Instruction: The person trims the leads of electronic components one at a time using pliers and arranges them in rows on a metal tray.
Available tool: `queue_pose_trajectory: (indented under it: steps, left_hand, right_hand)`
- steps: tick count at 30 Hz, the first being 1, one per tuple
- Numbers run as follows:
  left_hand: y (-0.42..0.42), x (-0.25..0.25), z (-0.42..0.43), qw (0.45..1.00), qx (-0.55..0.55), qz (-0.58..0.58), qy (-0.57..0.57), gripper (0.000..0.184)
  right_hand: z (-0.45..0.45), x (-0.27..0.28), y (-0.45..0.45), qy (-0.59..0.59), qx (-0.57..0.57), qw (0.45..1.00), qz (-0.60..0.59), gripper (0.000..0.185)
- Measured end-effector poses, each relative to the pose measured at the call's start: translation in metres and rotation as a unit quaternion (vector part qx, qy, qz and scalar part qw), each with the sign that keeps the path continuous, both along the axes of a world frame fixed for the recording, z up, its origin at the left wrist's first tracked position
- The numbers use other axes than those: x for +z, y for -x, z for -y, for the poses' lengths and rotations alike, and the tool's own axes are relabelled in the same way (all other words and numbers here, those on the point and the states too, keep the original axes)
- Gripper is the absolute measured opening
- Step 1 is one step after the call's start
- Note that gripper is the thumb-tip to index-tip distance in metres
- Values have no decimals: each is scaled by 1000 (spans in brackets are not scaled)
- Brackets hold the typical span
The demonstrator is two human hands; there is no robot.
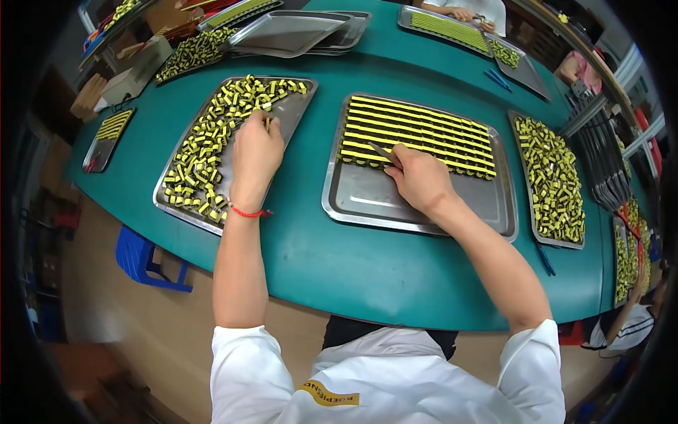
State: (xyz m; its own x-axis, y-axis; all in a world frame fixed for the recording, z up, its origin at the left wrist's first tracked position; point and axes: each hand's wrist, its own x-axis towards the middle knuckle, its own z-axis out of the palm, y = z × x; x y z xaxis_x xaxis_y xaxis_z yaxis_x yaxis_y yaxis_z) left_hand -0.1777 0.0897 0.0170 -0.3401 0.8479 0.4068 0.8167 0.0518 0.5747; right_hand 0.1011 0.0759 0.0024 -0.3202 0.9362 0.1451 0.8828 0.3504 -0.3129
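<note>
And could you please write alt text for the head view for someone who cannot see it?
A person's left hand reaches into loose yellow-black parts in one tray, while the right hand holds a pointed tool over neat rows in a second tray. More trays lie on the green table.

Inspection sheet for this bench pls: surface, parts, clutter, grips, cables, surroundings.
Surface: green table, smooth-looking.
Parts: loose pieces in left tray; rows in middle tray.
Clutter: stacked trays at back; blue tool by right tray.
Grips: left grip at loose pieces, hold unclear; right grip holds slim tool at rows.
Cables: none clearly identifiable.
Surroundings: blue stool at left; another person's hands opposite.
</note>
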Motion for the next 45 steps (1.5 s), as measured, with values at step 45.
queue_pose_trajectory:
  steps: [45]
  left_hand:
    - [-152,-15,82,516,-425,698,257,46]
  right_hand:
    - [115,2,-79,622,158,341,-687,45]
